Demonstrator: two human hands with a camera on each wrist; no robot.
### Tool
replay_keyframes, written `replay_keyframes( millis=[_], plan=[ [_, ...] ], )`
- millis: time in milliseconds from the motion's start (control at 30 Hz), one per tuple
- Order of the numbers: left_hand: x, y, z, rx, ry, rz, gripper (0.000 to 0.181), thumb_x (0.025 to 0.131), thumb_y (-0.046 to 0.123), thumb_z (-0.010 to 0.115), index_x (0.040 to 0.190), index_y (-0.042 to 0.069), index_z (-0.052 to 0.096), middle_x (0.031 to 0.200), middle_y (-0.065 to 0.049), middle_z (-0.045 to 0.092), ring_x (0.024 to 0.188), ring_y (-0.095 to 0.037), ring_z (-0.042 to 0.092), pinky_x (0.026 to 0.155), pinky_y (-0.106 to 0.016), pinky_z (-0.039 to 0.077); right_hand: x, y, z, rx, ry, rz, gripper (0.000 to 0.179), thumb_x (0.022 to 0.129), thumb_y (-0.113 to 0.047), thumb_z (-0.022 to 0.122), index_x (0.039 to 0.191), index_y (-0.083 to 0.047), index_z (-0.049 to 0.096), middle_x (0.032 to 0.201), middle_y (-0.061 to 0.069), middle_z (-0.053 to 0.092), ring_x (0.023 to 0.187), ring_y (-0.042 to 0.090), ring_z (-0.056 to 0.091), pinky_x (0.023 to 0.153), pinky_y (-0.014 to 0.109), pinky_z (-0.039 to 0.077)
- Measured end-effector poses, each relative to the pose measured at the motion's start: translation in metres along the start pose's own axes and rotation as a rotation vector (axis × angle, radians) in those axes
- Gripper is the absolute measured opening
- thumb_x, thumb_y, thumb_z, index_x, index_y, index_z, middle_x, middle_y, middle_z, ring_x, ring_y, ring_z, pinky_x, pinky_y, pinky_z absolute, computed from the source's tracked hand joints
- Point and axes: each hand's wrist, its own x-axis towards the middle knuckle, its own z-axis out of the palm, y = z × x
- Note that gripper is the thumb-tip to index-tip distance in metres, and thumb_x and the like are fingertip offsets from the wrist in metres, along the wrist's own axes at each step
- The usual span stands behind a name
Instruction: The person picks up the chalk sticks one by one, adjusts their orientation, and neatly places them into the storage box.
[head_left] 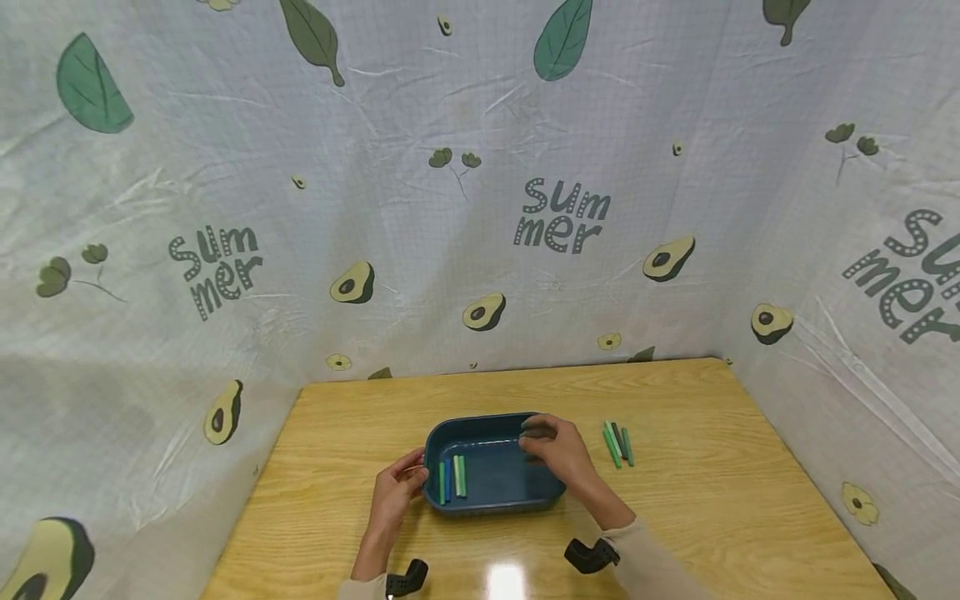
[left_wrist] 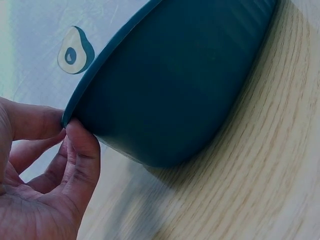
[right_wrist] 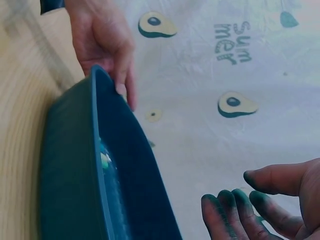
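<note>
A dark blue, rounded rectangular tray [head_left: 495,505] sits on the wooden table. My left hand [head_left: 392,493] pinches its left end; in the left wrist view, the thumb and fingers [left_wrist: 82,150] grip the tray rim. Inside, toward the left, lie a green chalk stick [head_left: 442,483], a blue chalk stick [head_left: 447,480] and a pale and green pair [head_left: 460,477]. Over the tray's right end hovers my right hand [head_left: 558,450], thumb and fingers apart with nothing between them. Dark green dust stains its fingertips [right_wrist: 227,199] in the right wrist view.
Several more chalk sticks [head_left: 618,443], green, white and dark, lie in a loose group on the table [head_left: 697,467] to the right of the tray. A pale cloth [head_left: 420,208] printed with avocados and leaves hangs behind and along both sides.
</note>
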Motion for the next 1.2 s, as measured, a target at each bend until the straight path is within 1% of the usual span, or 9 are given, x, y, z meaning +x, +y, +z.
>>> replay_keyframes(
  millis=[133,267,433,667,833,900,1067,1133,1200],
  plan=[
    [-0.001,0.001,0.000,0.000,-0.013,0.003,0.042,0.095,0.001,0.059,0.136,-0.004,0.055,0.127,-0.027,0.056,0.093,-0.010,0.062,0.070,-0.024,0.055,-0.006,0.000,-0.017,0.009,0.028,0.007,0.036,0.088,-0.006,0.070,0.122,0.002,0.061,0.110,0.019,0.066,0.098,0.036,0.068,0.078,0.044,0.058],
    [-0.002,0.001,-0.001,-0.009,-0.012,0.004,0.043,0.095,0.001,0.059,0.137,-0.005,0.053,0.128,-0.029,0.055,0.093,-0.008,0.062,0.070,-0.025,0.055,-0.010,0.000,-0.036,-0.048,0.073,-0.007,0.036,0.088,-0.007,0.070,0.122,0.001,0.062,0.108,0.018,0.068,0.094,0.029,0.070,0.078,0.041,0.059],
    [-0.003,0.001,0.000,-0.004,-0.013,-0.002,0.042,0.095,0.000,0.058,0.137,-0.005,0.053,0.129,-0.029,0.055,0.095,-0.011,0.062,0.070,-0.025,0.055,-0.014,-0.003,-0.060,-0.137,0.137,-0.026,0.033,0.089,-0.008,0.070,0.121,-0.002,0.064,0.110,0.018,0.069,0.091,0.021,0.071,0.079,0.037,0.059],
    [-0.003,0.002,0.001,0.002,0.001,0.008,0.041,0.094,0.000,0.059,0.135,-0.004,0.056,0.126,-0.027,0.056,0.098,-0.018,0.063,0.071,-0.025,0.055,-0.016,0.002,-0.089,-0.339,0.260,-0.078,0.032,0.091,-0.016,0.070,0.122,-0.008,0.065,0.114,0.016,0.069,0.097,0.027,0.070,0.076,0.032,0.057],
    [-0.002,0.001,0.001,0.012,0.005,-0.005,0.040,0.094,-0.001,0.058,0.134,-0.003,0.057,0.126,-0.026,0.057,0.098,-0.019,0.062,0.072,-0.025,0.055,-0.017,0.009,-0.100,-0.428,0.326,-0.095,0.034,0.093,-0.018,0.068,0.125,-0.007,0.064,0.116,0.018,0.068,0.104,0.035,0.067,0.077,0.037,0.056],
    [-0.001,0.000,0.001,0.017,0.006,-0.009,0.040,0.094,-0.001,0.058,0.134,-0.002,0.057,0.127,-0.025,0.058,0.100,-0.021,0.062,0.073,-0.025,0.055,-0.017,0.011,-0.103,-0.422,0.342,-0.099,0.034,0.093,-0.017,0.067,0.125,-0.005,0.063,0.116,0.020,0.068,0.105,0.037,0.066,0.072,0.035,0.057],
    [-0.001,0.001,0.001,0.008,0.002,-0.006,0.041,0.095,-0.001,0.058,0.135,-0.003,0.056,0.128,-0.025,0.057,0.102,-0.022,0.062,0.074,-0.026,0.056,-0.013,0.021,-0.109,-0.434,0.411,-0.113,0.033,0.093,-0.015,0.067,0.124,-0.005,0.064,0.114,0.019,0.069,0.103,0.035,0.067,0.071,0.032,0.058],
    [-0.001,0.001,0.001,0.001,0.001,-0.003,0.041,0.094,-0.001,0.059,0.135,-0.003,0.056,0.128,-0.025,0.057,0.102,-0.022,0.062,0.074,-0.026,0.056,-0.011,0.028,-0.111,-0.449,0.454,-0.117,0.032,0.092,-0.015,0.068,0.122,-0.005,0.065,0.113,0.018,0.070,0.101,0.033,0.068,0.076,0.033,0.057],
    [0.000,0.000,0.000,-0.002,0.005,-0.004,0.041,0.094,-0.001,0.059,0.134,-0.002,0.057,0.127,-0.024,0.058,0.103,-0.024,0.062,0.075,-0.026,0.056,-0.009,0.035,-0.113,-0.451,0.496,-0.120,0.031,0.092,-0.015,0.069,0.121,-0.005,0.065,0.112,0.017,0.070,0.100,0.033,0.069,0.075,0.032,0.057]
  ],
)
